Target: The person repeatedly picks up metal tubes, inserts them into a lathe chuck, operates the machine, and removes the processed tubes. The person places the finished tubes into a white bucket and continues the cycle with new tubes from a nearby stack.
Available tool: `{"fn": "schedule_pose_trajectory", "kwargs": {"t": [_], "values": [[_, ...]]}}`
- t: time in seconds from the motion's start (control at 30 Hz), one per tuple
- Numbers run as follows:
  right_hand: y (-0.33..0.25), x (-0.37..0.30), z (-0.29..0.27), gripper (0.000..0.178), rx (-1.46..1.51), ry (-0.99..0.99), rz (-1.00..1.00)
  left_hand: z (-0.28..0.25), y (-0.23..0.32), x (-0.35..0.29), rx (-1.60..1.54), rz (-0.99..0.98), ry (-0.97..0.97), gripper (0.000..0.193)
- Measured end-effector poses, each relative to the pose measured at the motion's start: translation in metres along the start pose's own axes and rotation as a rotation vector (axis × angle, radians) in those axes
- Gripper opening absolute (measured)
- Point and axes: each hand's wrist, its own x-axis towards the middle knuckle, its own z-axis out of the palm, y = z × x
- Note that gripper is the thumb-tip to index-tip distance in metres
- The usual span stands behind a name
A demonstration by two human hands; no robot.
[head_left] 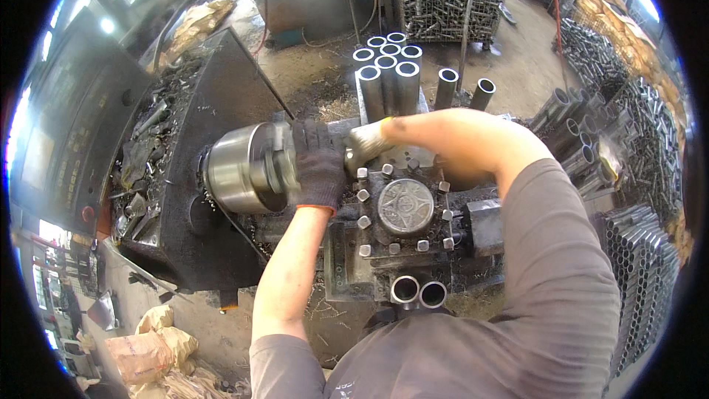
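My left hand (319,166), in a dark knit glove, lies across the front of the lathe chuck (240,166), close to its jaws (282,159). The fingers reach away from me and curl over something; the glove hides what it is. Against its right side is my right hand (369,140), in a pale glove with a yellow cuff. Those fingers are closed, and what they hold is hidden. The jaws look smeared. Just right of my hands sits the square tool post (405,207), ringed by several square-headed bolts. Two short tubes (419,292) stand between it and my body.
Beyond my hands, several steel tubes (385,74) stand upright, with two more (465,92) to their right. Tubes pile up at the right (583,137). A wire bin of metal parts (447,4) is at the back. Chips and scrap (140,170) line the machine at left.
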Motion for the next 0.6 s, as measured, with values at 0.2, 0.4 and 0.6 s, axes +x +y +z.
{"fn": "schedule_pose_trajectory", "kwargs": {"t": [0.2, 0.4, 0.6], "values": [[0.142, -0.138, 0.023, 0.039, 0.016, -0.272, 0.254, -0.004, 0.004, -0.017, 0.031, 0.02, 0.111, 0.067], [0.084, -0.181, 0.071, 0.054, -0.279, 0.38, 0.436, -0.109, 0.0, -0.156, -0.893, -0.057, 0.24, 0.07], [0.004, -0.182, -0.001, 0.048, -0.155, 0.647, 0.403, -0.129, 0.072, -0.201, -1.361, -0.195, -0.559, 0.068]]}}
